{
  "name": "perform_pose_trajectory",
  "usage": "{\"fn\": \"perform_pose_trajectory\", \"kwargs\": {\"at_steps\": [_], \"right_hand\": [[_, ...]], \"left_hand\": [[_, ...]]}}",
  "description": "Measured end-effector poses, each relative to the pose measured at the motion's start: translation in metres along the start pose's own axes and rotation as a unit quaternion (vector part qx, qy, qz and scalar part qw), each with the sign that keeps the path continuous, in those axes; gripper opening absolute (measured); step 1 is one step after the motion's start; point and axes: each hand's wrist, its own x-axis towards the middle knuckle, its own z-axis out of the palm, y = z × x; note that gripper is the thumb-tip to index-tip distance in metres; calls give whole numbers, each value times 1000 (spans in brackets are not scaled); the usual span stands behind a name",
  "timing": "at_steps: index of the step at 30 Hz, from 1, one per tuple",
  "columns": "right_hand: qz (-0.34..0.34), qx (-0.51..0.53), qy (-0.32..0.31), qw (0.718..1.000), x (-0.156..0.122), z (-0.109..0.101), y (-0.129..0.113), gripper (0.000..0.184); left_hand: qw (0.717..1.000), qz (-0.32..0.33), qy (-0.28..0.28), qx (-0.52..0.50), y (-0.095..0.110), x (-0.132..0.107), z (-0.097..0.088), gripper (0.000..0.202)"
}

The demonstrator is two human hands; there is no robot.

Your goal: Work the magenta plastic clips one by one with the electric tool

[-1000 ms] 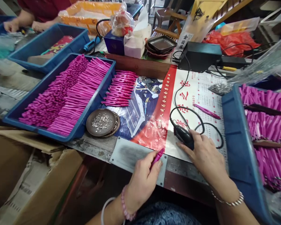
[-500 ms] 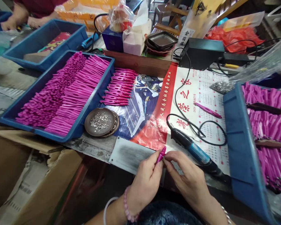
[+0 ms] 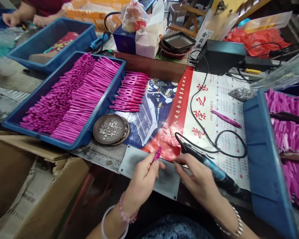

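Observation:
My left hand pinches a small magenta plastic piece upright over a grey metal plate at the table's near edge. My right hand is a little to its right, thumb and forefinger pressed together near the plate; whether anything is between them is too small to see. A blue-and-black corded pen-like tool lies on the table just beyond my right hand. A brown dish of tiny silver bits sits left of my left hand.
A blue tray of magenta pieces stands at left, with a row of finished pieces beside it. Another blue tray of magenta pieces is at right. A loose magenta piece lies on the calendar sheet. Another person's hands work far left. A cardboard box is below.
My right hand let go of the corded tool, met the left hand at the magenta piece, then drew apart. My left hand shifted left with the piece.

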Motion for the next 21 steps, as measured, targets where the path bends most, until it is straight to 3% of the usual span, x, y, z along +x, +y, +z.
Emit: {"fn": "perform_pose_trajectory", "kwargs": {"at_steps": [2,5,8,13,15,17,19,20,21], "right_hand": [[36,13,-15,999,6,7,4,13],[92,65,-21,993,14,10,5,17],[139,159,-55,976,17,6,-1,19],[197,294,-101,930,15,6,-8,29],[213,322,-103,917,13,8,-8,28],[223,334,-95,911,10,9,-7,25],[226,332,-68,913,9,9,-4,22],[226,329,-51,916,8,8,-3,20],[225,326,-38,918,7,8,-1,20]], "left_hand": [[977,-96,-84,-172,1,2,-2,36],[899,-204,-149,-359,-1,4,-3,34],[856,-247,-181,-416,-3,7,-4,29],[828,-293,-219,-425,-10,9,0,28],[844,-273,-221,-405,-11,8,3,30],[903,-212,-192,-322,-10,4,7,31],[977,-102,-113,-151,-9,0,10,28],[996,-35,-61,-47,-9,-2,12,25],[998,32,-10,55,-9,-4,13,24]]}}
